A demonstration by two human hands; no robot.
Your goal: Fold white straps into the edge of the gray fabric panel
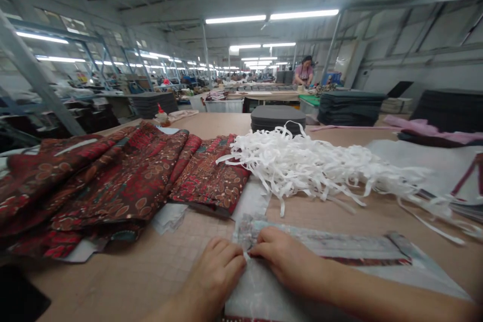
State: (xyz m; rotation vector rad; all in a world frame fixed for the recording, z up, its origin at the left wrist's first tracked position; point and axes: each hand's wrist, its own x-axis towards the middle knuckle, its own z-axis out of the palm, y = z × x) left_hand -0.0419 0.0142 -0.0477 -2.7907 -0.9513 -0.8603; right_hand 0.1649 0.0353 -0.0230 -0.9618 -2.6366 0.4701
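Observation:
My left hand (222,271) is closed at the edge of a pale, thin fabric piece (260,287), fingers curled. Close beside it, my right hand (289,261) pinches the same piece, thumb and forefinger together. A small white bit shows between the two hands; I cannot tell if it is a strip or a fold. To the right, the fabric lies folded, with a dark red patterned band (373,261) along it. A heap of narrow white strips (302,161) lies just beyond my right hand. Brown and red patterned fabric (124,181) is piled to the left.
Behind the strips stands a stack of dark rounded pads (278,116). More dark stacks (350,107) and pink cloth (433,128) line the far right. A small bottle with a red tip (162,116) stands at the back left. Another person (304,71) works at a distant table.

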